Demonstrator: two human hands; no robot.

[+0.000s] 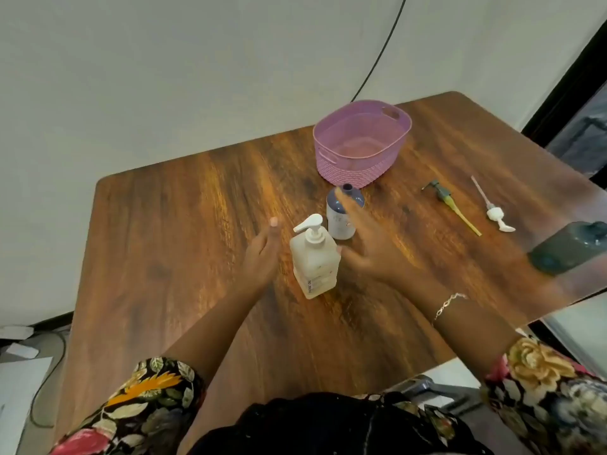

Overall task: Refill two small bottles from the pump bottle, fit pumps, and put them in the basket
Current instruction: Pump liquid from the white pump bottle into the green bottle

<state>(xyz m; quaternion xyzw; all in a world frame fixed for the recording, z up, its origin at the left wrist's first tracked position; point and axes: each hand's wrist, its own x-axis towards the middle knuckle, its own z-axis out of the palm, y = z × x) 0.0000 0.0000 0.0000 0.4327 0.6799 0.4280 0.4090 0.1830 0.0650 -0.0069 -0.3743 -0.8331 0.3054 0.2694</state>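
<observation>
A plain, home-like room: a wood-grain table (164,241), a bare white wall (164,60) at twelve o'clock (black cable (382,50) hanging down it).

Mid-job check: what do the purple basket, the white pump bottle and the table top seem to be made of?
Basket: likely moulded plastic, matte, with a woven-rope texture below a smooth rim and cut-out handles. Pump bottle: off-white plastic, faintly glossy, slightly translucent. Table top: wood or wood-look laminate, shiny; streaked grain with glare; which one is unclear.
</observation>
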